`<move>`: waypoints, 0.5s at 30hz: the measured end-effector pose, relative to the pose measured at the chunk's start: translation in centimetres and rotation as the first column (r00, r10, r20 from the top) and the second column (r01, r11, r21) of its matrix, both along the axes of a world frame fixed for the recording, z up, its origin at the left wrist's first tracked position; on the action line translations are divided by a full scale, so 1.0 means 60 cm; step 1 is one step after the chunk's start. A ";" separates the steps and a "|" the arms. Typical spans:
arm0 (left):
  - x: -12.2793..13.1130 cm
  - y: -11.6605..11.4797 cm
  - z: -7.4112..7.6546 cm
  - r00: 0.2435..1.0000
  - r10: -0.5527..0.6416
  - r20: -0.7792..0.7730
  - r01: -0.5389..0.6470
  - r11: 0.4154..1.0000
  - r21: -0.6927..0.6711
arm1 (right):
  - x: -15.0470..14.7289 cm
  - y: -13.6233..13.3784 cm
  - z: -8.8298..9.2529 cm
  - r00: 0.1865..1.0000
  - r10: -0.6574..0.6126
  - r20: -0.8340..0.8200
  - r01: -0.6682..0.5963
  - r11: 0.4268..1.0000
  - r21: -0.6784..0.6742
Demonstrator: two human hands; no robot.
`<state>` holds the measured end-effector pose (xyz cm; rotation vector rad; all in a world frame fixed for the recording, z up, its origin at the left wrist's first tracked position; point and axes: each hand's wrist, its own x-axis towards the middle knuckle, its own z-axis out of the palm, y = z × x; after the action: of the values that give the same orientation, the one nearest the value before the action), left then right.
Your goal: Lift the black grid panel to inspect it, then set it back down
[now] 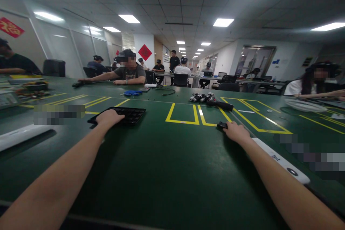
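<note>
My left hand is closed on the near left side of a black tray divided into small compartments, on the green table. Off to the right, my right hand grips a small black piece just above or on the tabletop, by a yellow tape line. What that piece is I cannot make out. Beyond it lie a bundle of dark and silvery parts with cables and a black cylinder-like object.
Yellow tape outlines mark the table. A long white device lies beside my right forearm, another white device at the left. Further back are a blue item and a coiled white cable. A person reaches across the far side.
</note>
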<state>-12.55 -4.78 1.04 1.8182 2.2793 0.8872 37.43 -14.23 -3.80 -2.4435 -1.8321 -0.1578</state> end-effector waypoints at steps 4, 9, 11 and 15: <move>0.050 -0.007 0.009 0.978 0.065 -0.199 -0.050 0.996 0.080 | -0.016 0.002 0.009 0.999 -0.004 0.046 0.001 0.998 0.061; 0.175 -0.038 -0.034 0.898 -0.413 -0.152 0.431 0.896 0.108 | -0.097 -0.016 0.019 0.973 0.226 0.051 -0.232 0.953 0.197; 0.224 -0.058 -0.061 0.772 -0.624 -0.126 0.634 0.769 0.081 | -0.138 -0.032 0.015 0.924 0.383 0.002 -0.378 0.909 0.176; 0.270 -0.075 -0.098 0.588 -0.792 -0.164 0.798 0.601 -0.046 | -0.201 -0.062 -0.005 0.779 0.608 -0.153 -0.600 0.794 0.100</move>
<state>3.65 -9.31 -4.83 2.6307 1.1792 0.5926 25.36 -17.98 -4.09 -1.6434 -2.3721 0.0648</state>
